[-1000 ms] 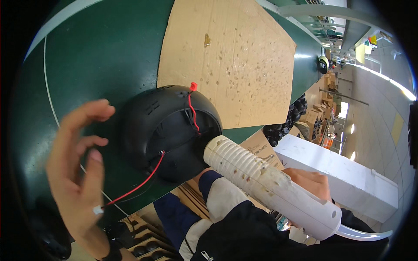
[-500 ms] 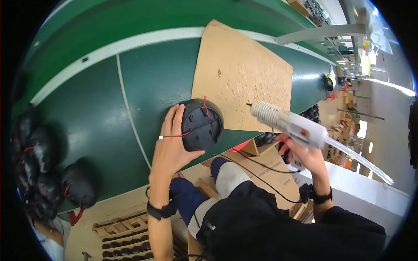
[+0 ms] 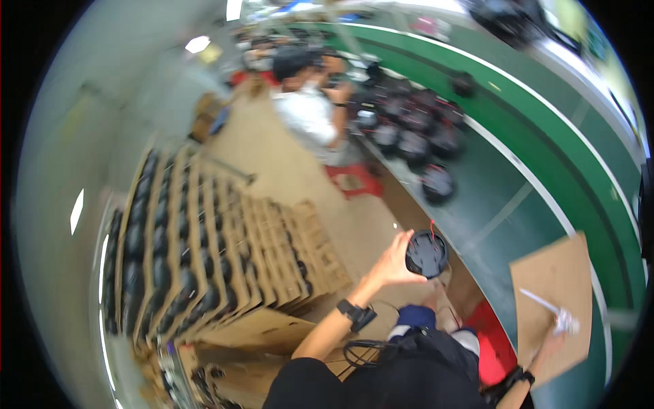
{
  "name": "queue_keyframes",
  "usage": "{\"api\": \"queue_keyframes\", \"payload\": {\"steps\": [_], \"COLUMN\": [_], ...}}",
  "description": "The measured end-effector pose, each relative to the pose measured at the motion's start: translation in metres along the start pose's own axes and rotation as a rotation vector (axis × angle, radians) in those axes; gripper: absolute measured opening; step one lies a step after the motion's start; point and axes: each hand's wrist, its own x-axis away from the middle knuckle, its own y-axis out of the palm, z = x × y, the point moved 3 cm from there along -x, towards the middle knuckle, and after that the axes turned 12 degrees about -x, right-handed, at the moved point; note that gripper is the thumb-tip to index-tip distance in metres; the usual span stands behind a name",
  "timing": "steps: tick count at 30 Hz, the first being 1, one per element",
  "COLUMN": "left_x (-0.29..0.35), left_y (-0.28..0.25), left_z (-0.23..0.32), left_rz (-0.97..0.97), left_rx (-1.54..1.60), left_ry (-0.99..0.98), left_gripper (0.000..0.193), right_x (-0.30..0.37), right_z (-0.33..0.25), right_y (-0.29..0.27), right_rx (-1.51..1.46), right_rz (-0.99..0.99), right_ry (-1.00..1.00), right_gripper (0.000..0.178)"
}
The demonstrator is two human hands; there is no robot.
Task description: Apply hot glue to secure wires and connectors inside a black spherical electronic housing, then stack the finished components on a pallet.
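My left hand (image 3: 392, 262) grips a round black plastic housing (image 3: 427, 255) by its side, off the table's edge. Its ribbed inner face shows, and a short red wire sticks up from its rim. At the lower right, my right hand (image 3: 547, 346) is on a white hot glue gun (image 3: 565, 323) over a cardboard sheet (image 3: 550, 262). A pale glue stick (image 3: 538, 298) juts from the gun toward the upper left. Motion blurs the right fingers, but they appear closed around the gun.
Many similar black housings (image 3: 413, 146) crowd the green table (image 3: 487, 177) ahead, where a person in white (image 3: 306, 112) works. Cardboard layers of black parts (image 3: 194, 273) stand on the left. A red stool (image 3: 354, 180) is on the floor by the person.
My view has swung left toward the stacked parts. The housing has come off the table in my left hand. The glue gun has moved over the cardboard sheet, its glue stick now pointing differently.
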Motion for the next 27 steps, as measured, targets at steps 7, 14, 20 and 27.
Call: {"api": "queue_keyframes", "payload": {"steps": [7,14,20,27], "left_x": [0.197,0.418,0.657,0.794], "left_y": [-0.119,-0.241,-0.41,-0.64], "left_z": [0.011,0.005,-0.045,-0.142], "left_rz": [0.528,1.131,1.772,1.831], "left_rx": [0.041,0.432,0.118,-0.434], "left_ry": [-0.408,-0.663,-0.829,-0.967], "left_gripper": [0.114,0.107,0.107,0.077], "right_x": [-0.046,-0.058,0.002,0.161], "right_z": [0.008,-0.108,-0.212,-0.38], "right_y": [0.059,0.07,0.067,0.059], "right_rx": [0.271,0.138,0.042,-0.057], "right_rz": [-0.035,-0.007,0.011,0.006], "right_ry": [0.019,-0.238,-0.378,-0.442], "right_gripper": [0.034,0.035,0.037,0.031]}}
